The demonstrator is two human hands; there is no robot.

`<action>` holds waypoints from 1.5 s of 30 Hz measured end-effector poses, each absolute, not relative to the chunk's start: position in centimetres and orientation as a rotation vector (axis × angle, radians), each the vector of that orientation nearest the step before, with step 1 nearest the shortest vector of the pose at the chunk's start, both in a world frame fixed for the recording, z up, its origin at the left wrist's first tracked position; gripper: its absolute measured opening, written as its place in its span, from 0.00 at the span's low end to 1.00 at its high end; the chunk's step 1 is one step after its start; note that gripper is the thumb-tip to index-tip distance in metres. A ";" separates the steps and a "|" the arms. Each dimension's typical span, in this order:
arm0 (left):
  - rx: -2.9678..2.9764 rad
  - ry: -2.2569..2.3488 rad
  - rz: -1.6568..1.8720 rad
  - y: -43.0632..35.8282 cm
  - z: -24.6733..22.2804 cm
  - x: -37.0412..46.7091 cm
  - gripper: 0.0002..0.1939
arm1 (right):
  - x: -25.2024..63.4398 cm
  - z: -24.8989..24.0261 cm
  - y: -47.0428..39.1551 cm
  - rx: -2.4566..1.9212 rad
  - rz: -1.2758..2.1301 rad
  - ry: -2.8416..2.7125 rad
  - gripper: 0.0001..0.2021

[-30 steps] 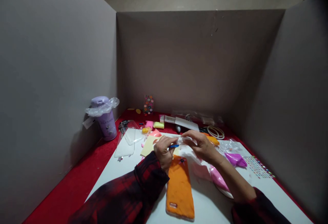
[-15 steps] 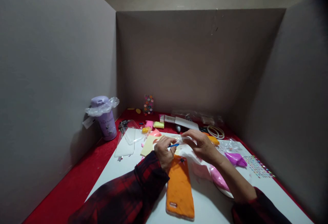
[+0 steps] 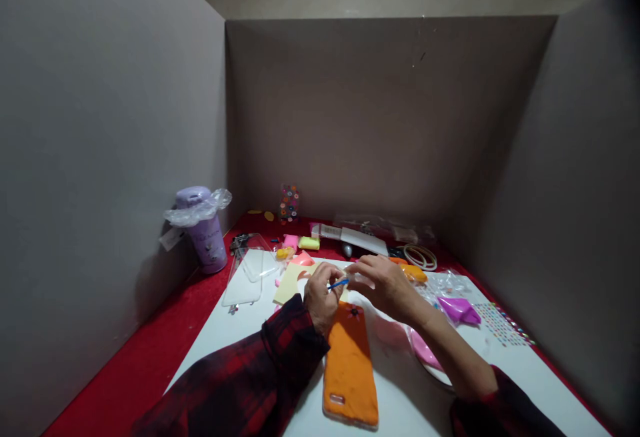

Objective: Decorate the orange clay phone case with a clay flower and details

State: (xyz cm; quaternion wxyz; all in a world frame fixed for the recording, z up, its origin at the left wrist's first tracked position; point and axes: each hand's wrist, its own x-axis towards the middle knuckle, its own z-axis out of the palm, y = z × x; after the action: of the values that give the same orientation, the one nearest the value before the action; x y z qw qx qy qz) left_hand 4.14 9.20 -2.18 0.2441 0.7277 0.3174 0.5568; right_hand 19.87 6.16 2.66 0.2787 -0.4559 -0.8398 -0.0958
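My left hand (image 3: 323, 293) is closed around a thin blue stick-like tool (image 3: 339, 284), whose end pokes out past the fingers to the right. Just beside it, my right hand (image 3: 383, 283) has its fingers bent, the fingertips close to those of the left; something small and pale may lie between them, too unclear to name. Below both hands lies a phone case (image 3: 350, 370) covered in orange clay, with a rectangular camera opening at its near end. At its far end sits a small pinkish flower (image 3: 355, 312) with a dark centre, partly in shadow.
Clear phone cases (image 3: 245, 283) lie left on the white board. A purple tumbler (image 3: 207, 243) stands beyond them. Pink clay (image 3: 425, 350), a purple packet (image 3: 459, 310) and a sheet of gems (image 3: 503, 325) are at right. Grey panels (image 3: 390, 123) enclose the table.
My right hand has moved slightly left and down, its fingertips now closer to my left hand. The pinkish flower on the case shows more clearly. My left hand still holds the blue tool.
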 end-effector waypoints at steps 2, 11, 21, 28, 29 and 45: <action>1.959 0.859 1.518 9.4 -2.3 4.1 0.09 | 19.7 2.6 6.2 -1.233 -0.293 -2.255 0.08; 1.821 0.856 1.470 10.3 -2.9 4.1 0.06 | 20.0 2.8 6.2 -1.223 -0.352 -2.262 0.06; 1.835 0.874 1.374 10.2 -2.7 3.9 0.12 | 20.0 2.5 6.3 -1.209 -0.423 -2.284 0.07; 1.834 0.881 1.403 10.1 -2.6 4.0 0.10 | 19.8 2.6 6.3 -1.230 -0.483 -2.317 0.07; 1.834 0.880 1.404 10.1 -2.6 4.1 0.10 | 19.8 2.6 6.2 -1.234 -0.493 -2.323 0.07; 1.760 0.812 1.490 9.9 -2.2 4.1 0.05 | 18.6 1.4 6.3 -1.409 -0.672 -2.288 0.06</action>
State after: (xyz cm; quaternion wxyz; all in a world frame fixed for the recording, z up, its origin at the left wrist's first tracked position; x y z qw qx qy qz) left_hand 4.15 9.88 -2.16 0.3412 0.6767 0.3123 0.5729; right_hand 18.56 6.29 1.42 0.1850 -0.4999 -0.8118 -0.2385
